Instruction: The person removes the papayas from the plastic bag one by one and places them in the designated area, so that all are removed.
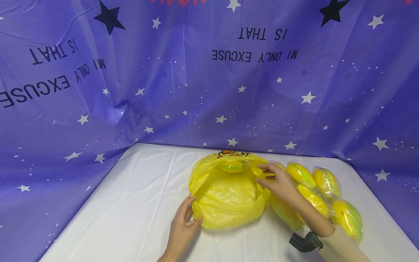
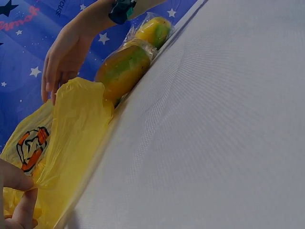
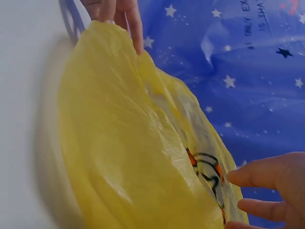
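Observation:
A yellow plastic bag [image 1: 229,203] stands on the table with its mouth spread wide, and a wrapped mango [image 1: 231,166] lies inside at the back. My left hand [image 1: 184,223] pinches the bag's left rim between thumb and fingers, as the left wrist view also shows with the bag's wall [image 2: 78,143]. My right hand [image 1: 278,180] is at the right side of the mouth, its fingers spread and holding nothing. In the right wrist view those fingers [image 3: 267,171] are beside the bag's printed side; whether they touch it I cannot tell.
Several yellow-green mangoes in clear wrap, one of them at the front right [image 1: 347,218], lie right of the bag, partly under my right forearm. A white cloth [image 1: 131,203] covers the table. Behind it hangs a purple star-patterned curtain [image 1: 183,91].

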`<state>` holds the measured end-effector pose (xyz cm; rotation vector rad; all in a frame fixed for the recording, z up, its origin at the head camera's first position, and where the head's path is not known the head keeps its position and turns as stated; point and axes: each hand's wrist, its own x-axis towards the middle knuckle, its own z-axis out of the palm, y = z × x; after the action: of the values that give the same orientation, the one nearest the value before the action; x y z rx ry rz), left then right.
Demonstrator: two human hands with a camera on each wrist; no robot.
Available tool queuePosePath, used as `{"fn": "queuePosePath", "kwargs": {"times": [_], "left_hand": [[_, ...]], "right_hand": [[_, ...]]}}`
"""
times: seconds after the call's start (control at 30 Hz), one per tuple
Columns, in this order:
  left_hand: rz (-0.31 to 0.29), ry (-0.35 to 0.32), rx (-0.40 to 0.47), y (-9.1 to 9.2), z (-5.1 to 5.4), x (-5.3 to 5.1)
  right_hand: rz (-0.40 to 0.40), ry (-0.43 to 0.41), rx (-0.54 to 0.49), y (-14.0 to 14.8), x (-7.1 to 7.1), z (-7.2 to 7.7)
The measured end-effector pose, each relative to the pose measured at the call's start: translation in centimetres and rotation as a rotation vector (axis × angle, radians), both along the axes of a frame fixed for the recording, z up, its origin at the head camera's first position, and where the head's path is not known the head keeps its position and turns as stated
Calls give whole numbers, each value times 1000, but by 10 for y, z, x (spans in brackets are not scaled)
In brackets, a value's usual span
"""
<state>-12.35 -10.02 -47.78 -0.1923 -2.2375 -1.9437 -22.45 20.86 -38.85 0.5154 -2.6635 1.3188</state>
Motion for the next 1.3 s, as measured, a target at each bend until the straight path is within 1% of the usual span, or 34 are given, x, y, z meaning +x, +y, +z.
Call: {"fn": "queuePosePath", "kwargs": {"times": [0.13,0.23,0.3,0.4,0.53,0.63,0.77,0.9,1.07,1.13,1.3], "left_hand": [[4,-11,0,0,0,0],[2,-9,-5,0,1,0],[0,-5,-7,0,1,0],[-3,0,-8,0,0,0],[-11,-2,0,0,-1,0],[-14,-4,1,-1,0,0],[-8,-2,0,-1,0,0],[-7,-6,-5,0,-2,-1],[3,-13,-24,-1,-5,-1],[7,-13,-31,-1,-5,-1],[5,-10,-38,-1,-6,-1]], "right_hand": [[46,-25,37,-14,-10,-2],[79,-21,82,-23,-18,-6],[104,-4,116,-28,-22,-9],[116,3,154,-34,-28,-12],[104,-23,185,-42,-34,-16],[103,-39,250,-48,-40,-20],[121,-43,357,-57,-47,-23],[121,-43,407,-65,-55,-27],[116,5,418,-73,-67,-31],[112,42,432,-74,-70,-33],[68,75,490,-79,-75,-33]]}}
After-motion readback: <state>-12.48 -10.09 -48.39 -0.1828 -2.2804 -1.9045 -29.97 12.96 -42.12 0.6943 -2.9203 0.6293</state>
